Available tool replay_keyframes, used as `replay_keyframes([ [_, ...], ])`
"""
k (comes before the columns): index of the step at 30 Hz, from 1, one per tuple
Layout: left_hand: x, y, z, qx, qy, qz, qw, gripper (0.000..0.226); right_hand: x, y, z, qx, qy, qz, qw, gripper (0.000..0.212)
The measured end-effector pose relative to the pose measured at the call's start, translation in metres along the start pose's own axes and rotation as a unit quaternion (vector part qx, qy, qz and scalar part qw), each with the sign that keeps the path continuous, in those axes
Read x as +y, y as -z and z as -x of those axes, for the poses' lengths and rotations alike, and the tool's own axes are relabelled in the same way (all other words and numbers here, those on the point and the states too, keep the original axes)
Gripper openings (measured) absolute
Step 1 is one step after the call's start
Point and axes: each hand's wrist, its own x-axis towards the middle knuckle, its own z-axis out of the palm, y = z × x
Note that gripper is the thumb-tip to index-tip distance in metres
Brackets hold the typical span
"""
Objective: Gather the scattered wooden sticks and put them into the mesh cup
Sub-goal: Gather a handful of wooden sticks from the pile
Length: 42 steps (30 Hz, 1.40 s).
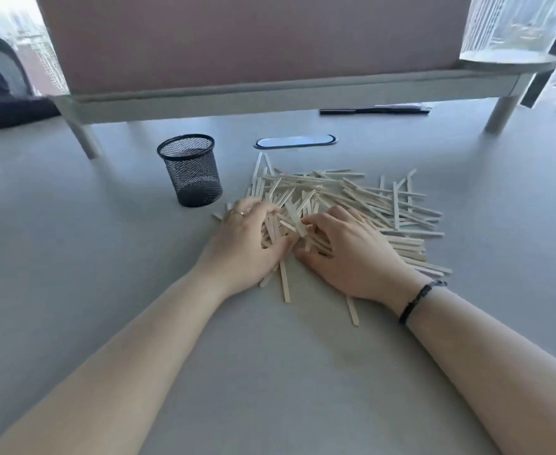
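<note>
Pale wooden sticks [345, 195] lay in a loose, criss-crossed heap on the grey tabletop [89, 274], with a few strays pointing toward you at the near edge of the pile. Your left hand [247, 244] rested on the near-left part of the heap, fingers curled down into the sticks and raking them inward; a ring showed on one finger. Your right hand [345, 254] sat just beside it on the near-right part, fingers likewise curled among the sticks, a dark bracelet [417, 300] on that wrist. Whether either hand had truly closed on a bundle, or was only scooping, could not be told, since the fingertips were buried in the pile.

To the left of the heap, and a little farther from you, the black mesh cup [189, 170] stood upright, near the sticks but not touching them. No sticks could be seen in it.

Beyond that, a raised shelf on pale legs [270, 90] crossed the far tabletop, with a black pen [368, 110] under it and an oval cable port [294, 141] set into the surface.

By the look of it, you were at the gathering step, with no sticks moved over. The next move would likely call for squeezing the two hands together to line up a handful lengthwise, then lifting it left and standing it end-down through the cup's mouth.
</note>
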Motion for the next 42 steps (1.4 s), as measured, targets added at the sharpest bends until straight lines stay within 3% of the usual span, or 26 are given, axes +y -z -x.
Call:
replay_keyframes([
  [6, 0.000, 0.009, 0.006, 0.113, 0.028, -0.069, 0.991, 0.072, 0.001, 0.005, 0.003, 0.007, 0.012, -0.009, 1.000, 0.058],
  [13, 0.001, 0.007, 0.009, 0.040, 0.098, -0.076, 0.992, 0.094, 0.005, 0.000, 0.002, 0.015, 0.018, -0.029, 0.999, 0.056],
  [23, 0.012, 0.004, 0.016, 0.028, 0.041, -0.026, 0.998, 0.044, 0.007, -0.003, 0.001, 0.019, 0.035, -0.064, 0.997, 0.043],
  [29, 0.013, 0.009, 0.015, 0.043, 0.042, -0.028, 0.998, 0.036, 0.007, -0.001, 0.001, 0.026, 0.037, -0.072, 0.996, 0.044],
  [42, 0.009, 0.012, 0.007, 0.020, 0.027, -0.150, 0.988, 0.026, 0.011, -0.006, -0.001, 0.028, 0.048, -0.068, 0.996, 0.045],
])
